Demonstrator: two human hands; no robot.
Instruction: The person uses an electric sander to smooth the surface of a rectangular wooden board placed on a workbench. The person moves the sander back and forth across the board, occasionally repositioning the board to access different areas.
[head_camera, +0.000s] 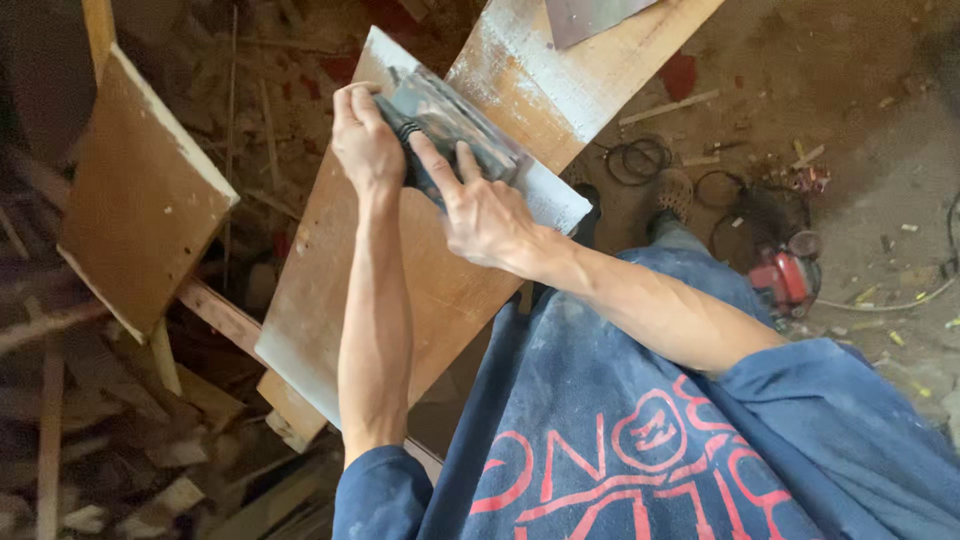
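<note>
The left hand (365, 140) has its fingers (350, 100) curled over the far end of a dark sander (450, 135), grasping it. The right hand (485, 210) clamps the same sander from the near side, fingers (430, 155) spread across its top. The sander sits flat on a long board (400, 300), near the board's 1 o'clock end, where the surface is pale and dusty. A second board (560, 70) lies just beside it at 1 o'clock. A smaller panel (140, 200) leans at 9 o'clock among wood scraps. At 3 o'clock on the floor (880, 200), well apart, lie a red power tool (785, 280), coiled cable (635, 158) and chips. A foot (675, 192) stands near the cable.
</note>
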